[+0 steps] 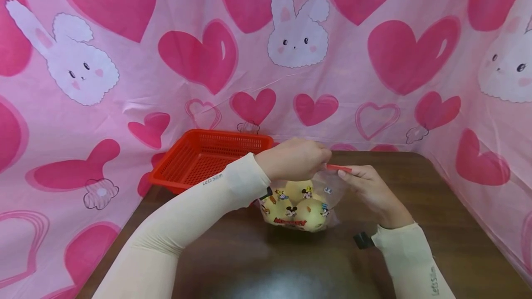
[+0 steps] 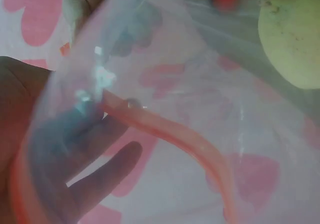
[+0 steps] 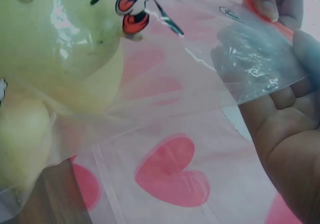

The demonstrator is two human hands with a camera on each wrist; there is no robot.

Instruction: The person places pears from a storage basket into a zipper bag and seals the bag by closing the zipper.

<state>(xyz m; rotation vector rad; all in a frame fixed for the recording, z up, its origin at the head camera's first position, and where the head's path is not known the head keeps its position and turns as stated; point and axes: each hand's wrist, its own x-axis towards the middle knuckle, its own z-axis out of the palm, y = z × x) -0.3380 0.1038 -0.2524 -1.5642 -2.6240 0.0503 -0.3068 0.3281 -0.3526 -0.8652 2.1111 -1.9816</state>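
Observation:
A clear plastic zip bag (image 1: 305, 223) printed with cartoon characters stands upright over the table, bulging with several pale yellow-green round fruits (image 3: 65, 49). Along its top runs a red-orange zip strip (image 1: 340, 168). My left hand (image 1: 297, 157) reaches across from the left and pinches the strip at the bag's top. At the right end of the same strip, my right hand (image 1: 370, 188) grips the bag's corner between thumb and fingers. Through the clear plastic in the left wrist view, fingers (image 2: 100, 184) of the left hand show beside the strip.
A red slotted plastic basket (image 1: 166, 178) stands at the back left of the dark brown wooden table (image 1: 266, 266). A pink cloth (image 1: 353, 73) with hearts and rabbits hangs behind and at the sides. A small black piece (image 1: 363, 240) sits by the right sleeve's cuff.

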